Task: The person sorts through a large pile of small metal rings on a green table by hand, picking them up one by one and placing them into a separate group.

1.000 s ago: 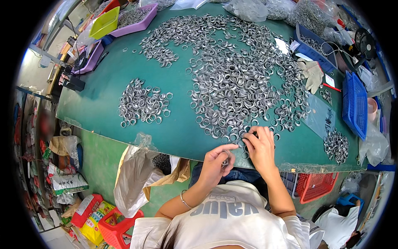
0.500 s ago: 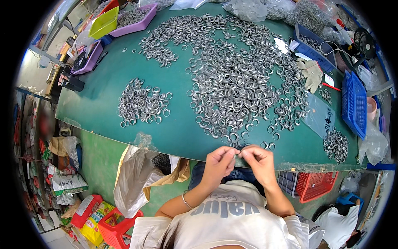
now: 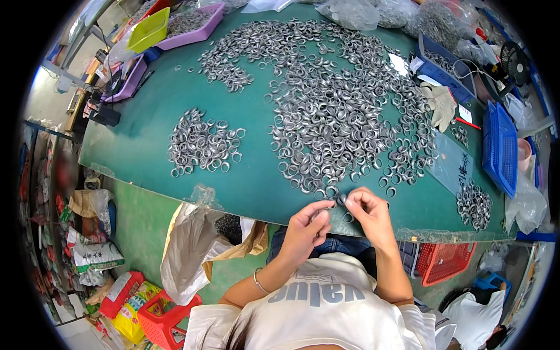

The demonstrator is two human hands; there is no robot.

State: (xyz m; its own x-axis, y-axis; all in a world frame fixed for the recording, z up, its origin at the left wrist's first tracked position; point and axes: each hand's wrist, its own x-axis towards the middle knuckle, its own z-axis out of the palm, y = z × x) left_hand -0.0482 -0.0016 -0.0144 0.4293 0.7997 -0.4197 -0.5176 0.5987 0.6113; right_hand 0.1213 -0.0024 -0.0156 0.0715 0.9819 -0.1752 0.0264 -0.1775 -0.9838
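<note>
From the head view, my left hand (image 3: 308, 224) and right hand (image 3: 364, 211) meet at the near edge of the counter (image 3: 146, 134), fingertips turned toward each other. The left fingers (image 3: 319, 211) are curled and pressed together around something small; I take it to be a ring, but it is too hidden to be sure. The right fingers (image 3: 349, 201) pinch in the same way, with a ring (image 3: 348, 217) lying just below them on the counter. Whether that one is touched or only beside the thumb, I cannot tell.

Just beyond my fingertips the big heap of rings (image 3: 338, 111) begins, its nearest strays right at my knuckles. A smaller heap (image 3: 201, 143) lies well off to the left of my left fingers, and another small pile (image 3: 473, 204) sits out past my right wrist.

These rings look like bare metal: stiff, light singly, smooth and likely slippery, not fragile. I judge the best hold is across the rim, thumb pad against forefinger, since a flat ring is hard to lift without tipping an edge first.
</note>
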